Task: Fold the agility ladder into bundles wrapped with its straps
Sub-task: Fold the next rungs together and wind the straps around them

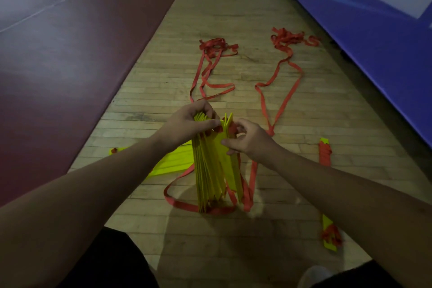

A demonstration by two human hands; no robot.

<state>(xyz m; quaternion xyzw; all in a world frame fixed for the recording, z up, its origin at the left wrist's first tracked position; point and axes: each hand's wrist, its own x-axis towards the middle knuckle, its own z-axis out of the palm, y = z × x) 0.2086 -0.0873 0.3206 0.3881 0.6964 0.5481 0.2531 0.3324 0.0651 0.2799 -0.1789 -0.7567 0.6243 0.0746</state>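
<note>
A stack of yellow ladder rungs (215,170) stands on end on the wooden floor, fanned slightly apart. My left hand (187,124) grips the top of the stack from the left. My right hand (245,138) pinches the rightmost rungs and a red strap at the top. Red straps (275,91) trail from the stack across the floor to two tangled heaps farther off, and loop around the stack's base (182,203). More yellow rungs (170,161) lie flat to the left, partly behind my left forearm.
A wrapped yellow-and-red bundle (325,153) lies to the right, another bundle (330,236) nearer me. A maroon mat (58,65) borders the floor on the left, a blue banner (374,18) on the right. My knees and a shoe (313,276) are at the bottom edge.
</note>
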